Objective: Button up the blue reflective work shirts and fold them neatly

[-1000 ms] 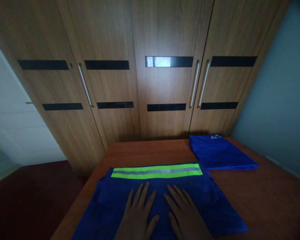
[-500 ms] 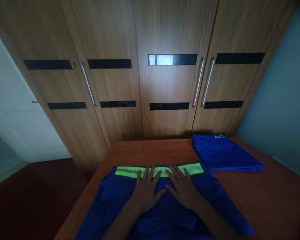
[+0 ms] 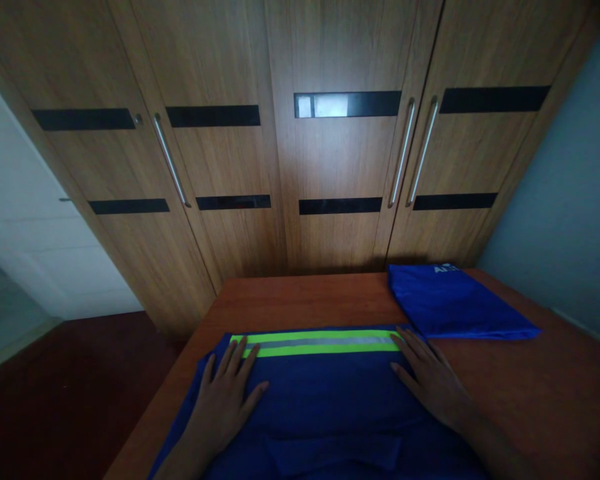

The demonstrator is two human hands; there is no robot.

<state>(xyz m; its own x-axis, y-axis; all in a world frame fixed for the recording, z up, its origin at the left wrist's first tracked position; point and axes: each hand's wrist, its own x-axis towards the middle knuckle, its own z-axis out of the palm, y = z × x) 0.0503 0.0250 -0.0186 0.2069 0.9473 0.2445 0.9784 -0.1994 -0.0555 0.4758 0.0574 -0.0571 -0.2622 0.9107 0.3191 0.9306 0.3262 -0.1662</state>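
Note:
A dark blue work garment [image 3: 330, 393] lies spread on the wooden table, and I cannot tell whether it is a jacket or trousers. A yellow-green reflective band with a grey middle stripe [image 3: 325, 342] runs across its far edge. My left hand [image 3: 223, 393] rests flat on the garment's left side, fingers spread, fingertips at the band's left end. On the opposite side my right hand [image 3: 430, 377] lies flat with fingers stretched out, touching the band's right end. Between the hands, nearer to me, a flap or pocket [image 3: 335, 453] shows in the cloth.
A folded bright blue cloth item [image 3: 455, 303] with white lettering lies at the table's back right. Behind the brown table [image 3: 300, 297] stands a wooden wardrobe [image 3: 335, 160] with metal handles. A white door [image 3: 30, 220] is at the left, a pale wall [image 3: 565, 200] at the right.
My hands have slid apart from the middle of the band, the left one to the left end and the right one to the right end. The cloth between them looks smoother.

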